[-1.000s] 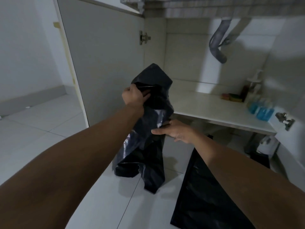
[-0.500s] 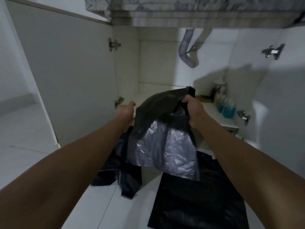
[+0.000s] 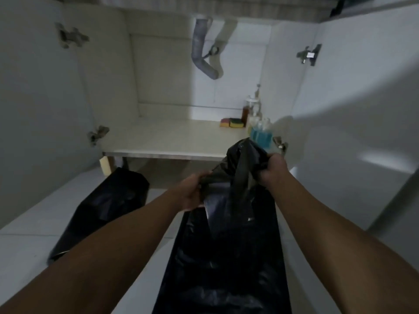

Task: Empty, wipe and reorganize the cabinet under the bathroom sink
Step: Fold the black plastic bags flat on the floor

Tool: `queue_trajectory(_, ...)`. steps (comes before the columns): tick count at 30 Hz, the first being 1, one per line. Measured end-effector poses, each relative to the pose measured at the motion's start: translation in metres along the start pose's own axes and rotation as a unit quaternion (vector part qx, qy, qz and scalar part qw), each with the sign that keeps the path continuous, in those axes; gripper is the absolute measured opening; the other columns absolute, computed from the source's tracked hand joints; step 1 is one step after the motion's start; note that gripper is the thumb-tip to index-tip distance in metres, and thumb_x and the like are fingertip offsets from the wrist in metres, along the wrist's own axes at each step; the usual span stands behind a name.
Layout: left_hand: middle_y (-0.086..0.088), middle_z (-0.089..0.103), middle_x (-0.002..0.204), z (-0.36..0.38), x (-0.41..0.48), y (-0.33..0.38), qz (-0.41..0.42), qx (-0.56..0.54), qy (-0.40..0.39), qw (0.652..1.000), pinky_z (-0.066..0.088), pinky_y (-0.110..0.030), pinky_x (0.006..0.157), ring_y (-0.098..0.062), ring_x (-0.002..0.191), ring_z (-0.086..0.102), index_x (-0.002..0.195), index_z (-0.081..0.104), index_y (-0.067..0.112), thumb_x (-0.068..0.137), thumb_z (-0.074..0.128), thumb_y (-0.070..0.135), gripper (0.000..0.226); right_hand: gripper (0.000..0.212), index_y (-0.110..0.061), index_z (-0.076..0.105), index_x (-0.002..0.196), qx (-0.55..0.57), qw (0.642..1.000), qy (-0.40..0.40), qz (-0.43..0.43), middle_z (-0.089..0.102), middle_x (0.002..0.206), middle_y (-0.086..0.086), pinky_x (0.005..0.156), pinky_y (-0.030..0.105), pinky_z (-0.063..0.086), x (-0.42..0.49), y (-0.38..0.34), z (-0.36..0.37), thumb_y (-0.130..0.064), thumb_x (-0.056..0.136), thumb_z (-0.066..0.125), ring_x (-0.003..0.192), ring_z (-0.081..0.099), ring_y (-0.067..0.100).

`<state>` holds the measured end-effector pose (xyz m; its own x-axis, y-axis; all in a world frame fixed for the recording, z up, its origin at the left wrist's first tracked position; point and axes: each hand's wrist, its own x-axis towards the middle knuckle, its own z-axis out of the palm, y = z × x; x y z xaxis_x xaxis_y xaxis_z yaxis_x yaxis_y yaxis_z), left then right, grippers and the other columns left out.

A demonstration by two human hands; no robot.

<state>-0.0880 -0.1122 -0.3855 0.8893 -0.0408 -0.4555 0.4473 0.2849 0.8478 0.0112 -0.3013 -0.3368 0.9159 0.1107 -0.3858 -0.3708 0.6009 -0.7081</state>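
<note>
Right now you are holding a black bag [image 3: 240, 168] in front of you at about one o'clock, just short of the front edge of the cabinet shelf [image 3: 170, 139]. Your left hand [image 3: 192, 193] grips its bunched left edge, fingers curled round the plastic. Your right hand [image 3: 273, 169], a little higher at the bag's three o'clock, clutches the upper right part the same way.

The bag hangs between your hands over a second bag [image 3: 226, 268], which lies flat on the tiled floor [image 3: 27, 245] at six o'clock; you cannot tell where one ends and the other begins. A third bag [image 3: 108, 205] lies crumpled on the floor at your left hand's nine o'clock.

On the shelf, blue bottles [image 3: 260, 134] stand just behind the held bag's top, with two sponges [image 3: 232, 122] at their ten o'clock. A grey drain pipe [image 3: 200, 53] curves down at twelve o'clock. The left door [image 3: 34, 98] and right door [image 3: 362, 98] stand open at nine and three o'clock.
</note>
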Motion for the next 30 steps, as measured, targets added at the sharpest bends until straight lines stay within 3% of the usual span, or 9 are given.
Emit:
queue_trajectory(4, -0.011, 0.067, 0.062, 0.001, 0.022, -0.002, 0.050, 0.054, 0.112, 0.991, 0.049, -0.021, 0.039, -0.015, 0.040, 0.062, 0.065, 0.068, 0.004, 0.095, 0.051, 0.004, 0.035, 0.020, -0.012, 0.065, 0.105, -0.191, 0.979, 0.051, 0.051, 0.067, 0.101, 0.012, 0.056, 0.026, 0.057, 0.038, 0.013, -0.057, -0.025, 0.091, 0.061, 0.078, 0.063, 0.022)
queue_trajectory(7, -0.022, 0.069, 0.091, -0.030, 0.040, -0.003, 0.087, 0.136, 0.246, 0.956, 0.062, -0.037, 0.060, -0.024, 0.063, 0.070, 0.090, 0.069, 0.001, 0.082, 0.069, 0.006, 0.010, 0.016, -0.005, 0.062, 0.102, -0.283, 0.955, 0.089, 0.022, 0.064, 0.098, 0.014, 0.068, 0.035, 0.055, 0.042, 0.015, -0.080, -0.019, 0.093, 0.061, 0.083, 0.061, 0.027)
queue_trajectory(8, -0.019, 0.069, 0.104, -0.039, 0.046, -0.001, 0.122, 0.173, 0.266, 0.940, 0.062, -0.041, 0.075, -0.026, 0.077, 0.070, 0.108, 0.068, 0.004, 0.079, 0.070, 0.007, 0.029, 0.023, -0.006, 0.063, 0.112, -0.323, 0.942, 0.089, -0.033, 0.065, 0.106, 0.015, 0.077, 0.039, 0.057, 0.043, 0.014, -0.082, -0.015, 0.091, 0.064, 0.092, 0.062, 0.031)
queue_trajectory(10, -0.011, 0.065, 0.115, -0.039, 0.036, 0.009, 0.204, 0.226, 0.268, 0.914, 0.056, -0.036, 0.090, -0.022, 0.088, 0.067, 0.137, 0.054, 0.015, 0.082, 0.062, -0.001, 0.058, 0.043, -0.015, 0.055, 0.132, -0.444, 0.870, 0.049, -0.209, 0.061, 0.127, 0.009, 0.099, 0.044, 0.050, 0.046, 0.013, -0.079, -0.009, 0.090, 0.061, 0.113, 0.059, 0.030)
queue_trajectory(12, -0.011, 0.064, 0.124, -0.035, 0.033, 0.019, 0.301, 0.275, 0.245, 0.880, 0.049, -0.031, 0.101, -0.019, 0.103, 0.064, 0.141, 0.053, 0.011, 0.087, 0.052, -0.009, 0.058, 0.061, -0.020, 0.034, 0.149, -0.523, 0.769, 0.006, -0.367, 0.045, 0.146, 0.001, 0.113, 0.033, 0.033, 0.039, 0.006, -0.068, -0.002, 0.093, 0.048, 0.132, 0.043, 0.020)
queue_trajectory(16, -0.004, 0.056, 0.140, -0.027, 0.032, 0.023, 0.442, 0.378, 0.273, 0.766, 0.034, -0.019, 0.109, -0.008, 0.123, 0.050, 0.141, 0.054, 0.015, 0.085, 0.040, -0.008, 0.061, 0.074, -0.044, 0.002, 0.152, -0.525, 0.672, -0.014, -0.522, 0.024, 0.158, -0.006, 0.103, 0.030, 0.041, 0.017, -0.009, -0.056, -0.005, 0.099, 0.036, 0.129, 0.046, 0.017)
queue_trajectory(19, -0.005, 0.052, 0.145, -0.029, 0.036, -0.009, 0.427, 0.409, 0.231, 0.773, 0.033, -0.021, 0.108, -0.014, 0.127, 0.048, 0.145, 0.048, 0.017, 0.087, 0.042, 0.006, 0.060, 0.069, -0.047, 0.008, 0.151, -0.546, 0.684, -0.055, -0.481, 0.030, 0.152, -0.014, 0.109, 0.029, 0.034, 0.021, 0.005, -0.084, -0.006, 0.101, 0.034, 0.127, 0.042, 0.010)
queue_trajectory(24, -0.013, 0.065, 0.124, -0.046, 0.044, -0.038, 0.181, 0.467, 0.141, 0.854, 0.051, -0.039, 0.097, -0.032, 0.114, 0.062, 0.137, 0.055, 0.020, 0.067, 0.063, 0.032, 0.072, 0.049, -0.011, 0.054, 0.134, -0.668, 0.683, -0.052, -0.292, 0.060, 0.128, 0.010, 0.100, 0.024, 0.038, 0.049, 0.033, -0.149, 0.006, 0.089, 0.047, 0.121, 0.054, 0.026)
queue_trajectory(30, -0.017, 0.061, 0.129, -0.058, 0.059, -0.067, -0.052, 0.498, 0.048, 0.864, 0.053, -0.038, 0.092, -0.027, 0.107, 0.062, 0.140, 0.053, 0.011, 0.084, 0.072, 0.009, 0.059, 0.030, 0.004, 0.062, 0.118, -0.734, 0.679, 0.010, -0.030, 0.062, 0.120, 0.021, 0.081, 0.032, 0.045, 0.066, 0.050, -0.176, -0.003, 0.092, 0.049, 0.113, 0.058, 0.037)
